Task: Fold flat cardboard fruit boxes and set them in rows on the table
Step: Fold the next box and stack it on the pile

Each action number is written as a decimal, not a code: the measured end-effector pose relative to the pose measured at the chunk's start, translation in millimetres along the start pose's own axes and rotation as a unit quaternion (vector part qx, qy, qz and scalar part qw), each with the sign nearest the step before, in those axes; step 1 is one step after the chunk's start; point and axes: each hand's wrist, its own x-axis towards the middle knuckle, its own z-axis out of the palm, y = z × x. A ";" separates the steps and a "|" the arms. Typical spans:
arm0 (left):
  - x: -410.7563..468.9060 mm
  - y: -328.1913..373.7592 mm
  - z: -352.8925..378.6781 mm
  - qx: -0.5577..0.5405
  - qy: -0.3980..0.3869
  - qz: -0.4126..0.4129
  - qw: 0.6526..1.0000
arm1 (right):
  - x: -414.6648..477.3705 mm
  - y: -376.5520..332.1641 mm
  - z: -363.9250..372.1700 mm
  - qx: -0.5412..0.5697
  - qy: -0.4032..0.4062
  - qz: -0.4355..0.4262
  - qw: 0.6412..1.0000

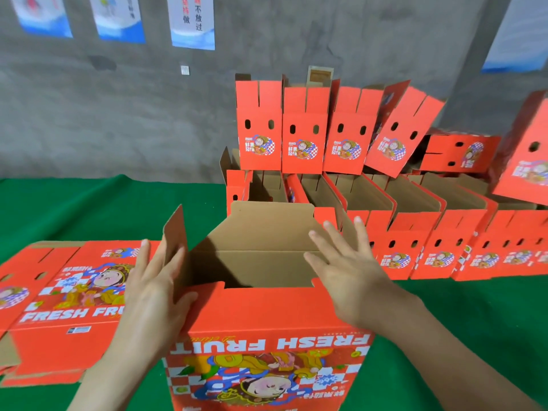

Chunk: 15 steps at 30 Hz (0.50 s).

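A red cardboard fruit box stands opened up in front of me, its print upside down and its brown inside showing. My left hand presses flat against the box's upright left flap, thumb on the red front edge. My right hand lies with spread fingers over the box's right side flap, pushing it inward; it grips nothing. A stack of flat unfolded boxes lies to the left on the green table.
Folded red boxes stand in rows behind and to the right, with more stacked upright on top; one of these leans to the right. A grey concrete wall with posters is behind the table.
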 end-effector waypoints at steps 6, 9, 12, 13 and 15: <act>0.9 3.5 -2.7 0.019 -0.011 0.050 0.998 | 29.0 -12.1 -1.6 0.083 0.023 -0.011 0.996; 2.2 3.3 -4.2 0.035 -0.007 0.107 0.994 | 35.1 -16.7 20.4 0.184 -0.025 0.017 0.982; 3.2 1.2 -4.6 -0.001 -0.021 0.145 0.989 | 34.5 -15.4 39.5 0.247 -0.024 0.026 0.968; 3.4 1.6 -5.1 -0.020 -0.033 0.162 0.986 | 34.1 -14.9 42.9 0.251 -0.016 0.023 0.967; 4.8 3.8 -5.8 -0.044 -0.063 0.192 0.978 | 34.0 -14.2 47.1 0.251 0.002 0.017 0.968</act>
